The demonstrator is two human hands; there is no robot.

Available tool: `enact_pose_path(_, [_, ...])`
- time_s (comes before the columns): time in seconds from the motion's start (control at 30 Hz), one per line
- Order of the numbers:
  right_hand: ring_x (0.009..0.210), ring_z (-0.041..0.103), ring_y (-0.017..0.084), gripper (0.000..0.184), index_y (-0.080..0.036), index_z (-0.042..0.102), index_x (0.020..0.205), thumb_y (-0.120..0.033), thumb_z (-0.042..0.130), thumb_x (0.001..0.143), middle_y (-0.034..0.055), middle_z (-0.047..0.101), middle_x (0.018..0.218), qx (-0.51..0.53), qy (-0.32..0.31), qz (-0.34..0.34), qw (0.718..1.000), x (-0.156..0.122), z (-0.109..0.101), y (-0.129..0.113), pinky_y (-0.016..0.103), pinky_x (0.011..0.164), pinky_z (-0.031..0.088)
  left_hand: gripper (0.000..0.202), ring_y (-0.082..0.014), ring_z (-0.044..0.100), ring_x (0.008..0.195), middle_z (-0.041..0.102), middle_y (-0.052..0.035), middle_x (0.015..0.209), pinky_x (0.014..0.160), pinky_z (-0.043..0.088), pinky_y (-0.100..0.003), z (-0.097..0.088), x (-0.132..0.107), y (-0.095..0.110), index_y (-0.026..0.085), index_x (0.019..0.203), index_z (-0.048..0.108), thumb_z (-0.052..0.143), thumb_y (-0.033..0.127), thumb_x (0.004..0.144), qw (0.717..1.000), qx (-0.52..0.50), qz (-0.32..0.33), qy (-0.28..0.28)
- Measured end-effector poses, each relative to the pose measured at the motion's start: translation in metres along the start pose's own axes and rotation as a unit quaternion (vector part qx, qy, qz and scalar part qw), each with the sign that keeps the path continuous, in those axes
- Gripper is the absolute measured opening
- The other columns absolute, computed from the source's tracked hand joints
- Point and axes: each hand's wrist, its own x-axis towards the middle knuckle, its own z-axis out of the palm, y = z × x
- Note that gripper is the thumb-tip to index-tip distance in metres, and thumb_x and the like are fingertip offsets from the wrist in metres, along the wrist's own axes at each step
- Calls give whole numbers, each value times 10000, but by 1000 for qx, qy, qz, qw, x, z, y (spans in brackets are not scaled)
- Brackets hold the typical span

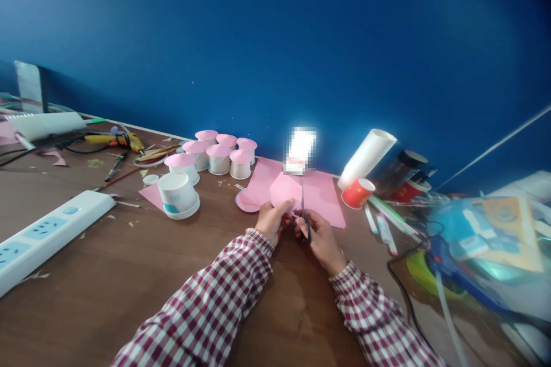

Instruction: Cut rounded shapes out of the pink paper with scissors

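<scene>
My left hand (pixel 272 220) is closed on a roundish piece of pink paper (pixel 284 190), thumb on top. In my right hand (pixel 319 236) is a pair of scissors (pixel 303 206), fingers in the dark handles and blades pointing away from me along the paper's right edge. Whether the blades are apart is too small to tell. Beneath and behind lies a larger pink sheet (pixel 325 198). Rounded pink paper pieces (pixel 247 200) rest just left of my left hand. Farther left stand several white paper cups with pink cone tops (pixel 218 157).
An uncapped white cup (pixel 176 192) stands at the left, near a power strip (pixel 64 229) and a yellow glue gun (pixel 116 139). Stacked white cups (pixel 368 155), a red cup (pixel 358 192) and markers (pixel 385 232) lie right. A blue glue gun (pixel 456 275) is farther right; a blue wall rises behind.
</scene>
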Motion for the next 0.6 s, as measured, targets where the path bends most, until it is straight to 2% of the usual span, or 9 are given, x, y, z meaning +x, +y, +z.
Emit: enact_pose_path(0.6, [590,530,133,345,-176,585,994,-451,619,788,-1,567,677,-16,-4,-4,1000,0,0,1,260,557,458,303,-52,440,409,532,2,500,376,309,-171,0,0,0,84,684,593,786,263,533,1000,1,1,8])
